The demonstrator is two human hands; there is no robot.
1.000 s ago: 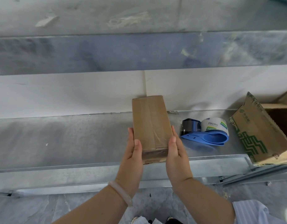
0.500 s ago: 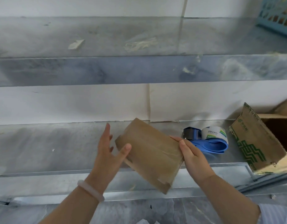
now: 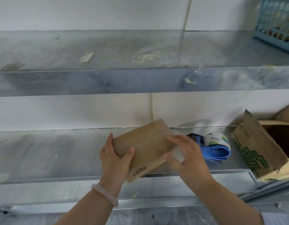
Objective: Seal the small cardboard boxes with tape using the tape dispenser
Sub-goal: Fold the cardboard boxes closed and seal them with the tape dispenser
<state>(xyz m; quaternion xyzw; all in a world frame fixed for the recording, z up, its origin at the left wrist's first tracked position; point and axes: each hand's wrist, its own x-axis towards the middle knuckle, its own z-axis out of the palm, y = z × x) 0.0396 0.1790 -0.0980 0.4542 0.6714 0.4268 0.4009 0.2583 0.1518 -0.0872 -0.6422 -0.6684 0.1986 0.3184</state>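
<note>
A small cardboard box (image 3: 143,143) is held in the air, tilted, just above the front part of the lower metal shelf (image 3: 51,153). Its far corner points up toward the white wall (image 3: 75,111).

The left hand (image 3: 113,159) grips the box's left end, with the thumb lying on the top face and the fingers wrapped round the edge. A pale bracelet (image 3: 104,194) sits on that wrist. The right hand (image 3: 187,156) is blurred. It curls round the box's right end, fingers over the upper corner and thumb at the near edge. A pale, see-through patch shows against this hand, and I cannot tell what it is.

Just behind the right hand, the blue tape dispenser (image 3: 217,146) lies on the same shelf, partly hidden by the hand's knuckles. Its white tape roll (image 3: 216,139) faces the camera.

Right of the dispenser, and close to it, a large open carton (image 3: 257,148) with green print lies tipped at the shelf's right end, its dark mouth facing right.

The upper shelf (image 3: 108,51) juts out above the hands. It carries scraps of torn paper (image 3: 87,57) and, at the far right, a blue plastic basket (image 3: 277,21).
</note>
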